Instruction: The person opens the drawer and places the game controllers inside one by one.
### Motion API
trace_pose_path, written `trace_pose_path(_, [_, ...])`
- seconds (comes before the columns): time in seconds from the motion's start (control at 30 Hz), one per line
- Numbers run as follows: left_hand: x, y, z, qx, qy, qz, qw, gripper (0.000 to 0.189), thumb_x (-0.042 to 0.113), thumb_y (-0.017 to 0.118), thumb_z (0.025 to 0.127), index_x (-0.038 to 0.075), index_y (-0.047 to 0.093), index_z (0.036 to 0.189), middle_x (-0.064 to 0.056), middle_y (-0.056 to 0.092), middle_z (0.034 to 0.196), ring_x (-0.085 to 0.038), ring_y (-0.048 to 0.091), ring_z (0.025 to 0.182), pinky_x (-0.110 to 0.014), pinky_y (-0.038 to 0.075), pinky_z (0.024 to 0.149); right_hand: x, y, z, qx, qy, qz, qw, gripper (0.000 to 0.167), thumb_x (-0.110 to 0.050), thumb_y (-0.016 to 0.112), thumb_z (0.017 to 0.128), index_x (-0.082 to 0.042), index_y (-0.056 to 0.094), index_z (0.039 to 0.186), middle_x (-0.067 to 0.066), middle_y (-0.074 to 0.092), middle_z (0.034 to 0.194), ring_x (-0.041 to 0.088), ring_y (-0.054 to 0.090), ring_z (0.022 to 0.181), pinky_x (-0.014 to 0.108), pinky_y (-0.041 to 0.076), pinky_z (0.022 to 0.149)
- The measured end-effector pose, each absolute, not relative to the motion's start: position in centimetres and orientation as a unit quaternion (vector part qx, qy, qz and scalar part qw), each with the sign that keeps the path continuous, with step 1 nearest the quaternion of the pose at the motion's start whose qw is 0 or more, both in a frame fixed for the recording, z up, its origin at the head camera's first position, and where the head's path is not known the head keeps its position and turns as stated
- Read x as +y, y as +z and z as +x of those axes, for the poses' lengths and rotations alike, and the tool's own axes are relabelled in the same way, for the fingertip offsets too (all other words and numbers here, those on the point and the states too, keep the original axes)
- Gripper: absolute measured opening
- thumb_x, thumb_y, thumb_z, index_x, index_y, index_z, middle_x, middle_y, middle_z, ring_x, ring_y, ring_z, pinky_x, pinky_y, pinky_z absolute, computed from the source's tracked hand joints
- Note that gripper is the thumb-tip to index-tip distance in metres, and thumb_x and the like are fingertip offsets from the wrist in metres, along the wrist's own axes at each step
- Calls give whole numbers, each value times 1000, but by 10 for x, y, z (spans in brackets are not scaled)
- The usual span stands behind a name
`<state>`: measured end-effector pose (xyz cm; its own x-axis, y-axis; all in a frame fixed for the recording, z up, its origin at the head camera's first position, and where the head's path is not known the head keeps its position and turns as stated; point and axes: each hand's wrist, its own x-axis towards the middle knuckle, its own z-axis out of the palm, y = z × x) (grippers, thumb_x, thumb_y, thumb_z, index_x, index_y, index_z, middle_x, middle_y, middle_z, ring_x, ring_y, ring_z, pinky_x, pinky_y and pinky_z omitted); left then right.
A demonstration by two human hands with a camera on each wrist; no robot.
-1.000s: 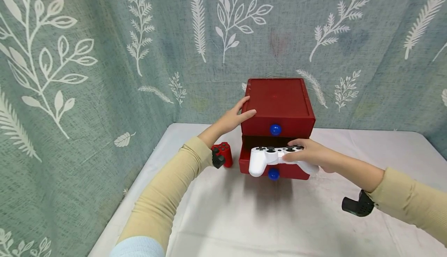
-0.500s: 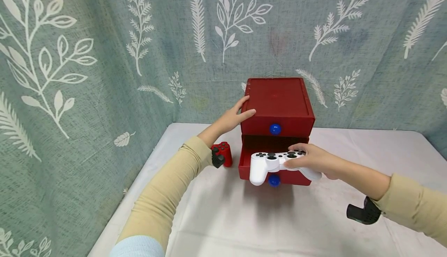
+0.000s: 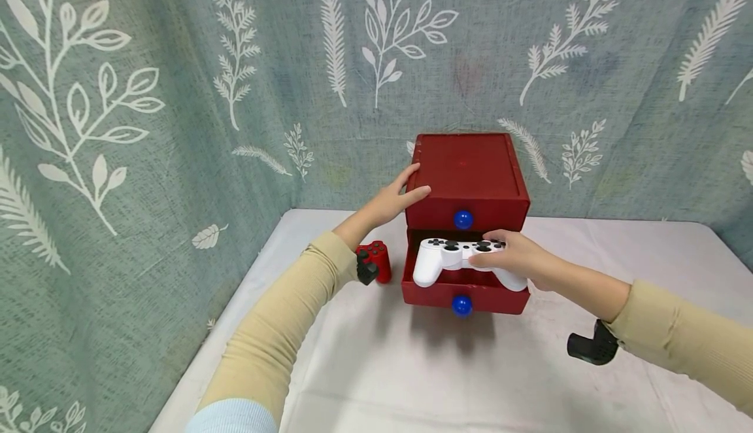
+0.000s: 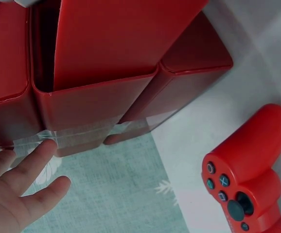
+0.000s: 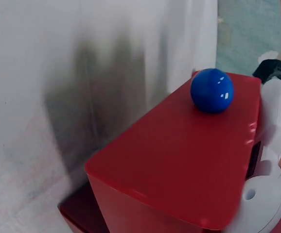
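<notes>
A small red two-drawer cabinet (image 3: 465, 168) stands on the table, its lower drawer (image 3: 432, 294) pulled out. My left hand (image 3: 385, 204) rests at the cabinet's upper left side with fingers spread; in the left wrist view that hand (image 4: 19, 196) holds nothing. Between thumb and fingers my right hand (image 3: 520, 258) grips a white game controller (image 3: 432, 261) by its right half, over the pulled-out drawer. In the right wrist view the controller (image 5: 276, 109) sits just behind the drawer front (image 5: 174, 150) with its blue knob (image 5: 212, 91). The drawer's floor is mostly hidden.
A red game controller (image 3: 382, 264) lies left of the cabinet, partly behind my left wrist. The upper drawer, with a blue knob (image 3: 463, 220), is closed. A leaf-patterned curtain (image 3: 329, 158) hangs behind the white-covered table (image 3: 365, 367).
The lower drawer has come further out. The white controller first came toward me with it, then moved back over the drawer. My left hand has stayed in place.
</notes>
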<state>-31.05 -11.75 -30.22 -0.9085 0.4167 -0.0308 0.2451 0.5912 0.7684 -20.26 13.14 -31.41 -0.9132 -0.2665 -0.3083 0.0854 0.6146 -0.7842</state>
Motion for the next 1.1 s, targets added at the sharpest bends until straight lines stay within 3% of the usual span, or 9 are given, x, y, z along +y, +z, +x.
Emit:
trace_pose_path(0.33, [-117, -302, -310, 885, 412, 191, 103, 73, 62, 44, 85, 42, 8, 145, 1, 15, 153, -29, 25, 136, -54, 27, 103, 126, -323, -213, 891, -412, -59, 182, 79, -38, 68, 79, 3, 33, 136, 26, 37, 133, 39, 38, 118, 50, 42, 90])
trace_pose_path(0.63, [-116, -302, -310, 888, 409, 186, 101, 73, 62, 45, 85, 42, 9, 145, 1, 16, 153, -29, 26, 136, -54, 27, 103, 124, -327, -218, 937, -297, -134, 125, 71, -38, 72, 74, 5, 48, 125, 24, 52, 120, 36, 48, 107, 49, 44, 87])
trace_pose_path(1.1, [-117, -302, -311, 888, 408, 184, 100, 72, 62, 45, 85, 43, 9, 145, 0, 18, 152, -31, 28, 134, -52, 28, 103, 119, -327, -225, 939, -243, -154, 186, 63, -36, 73, 72, -5, 54, 123, 21, 52, 121, 35, 46, 111, 51, 44, 86])
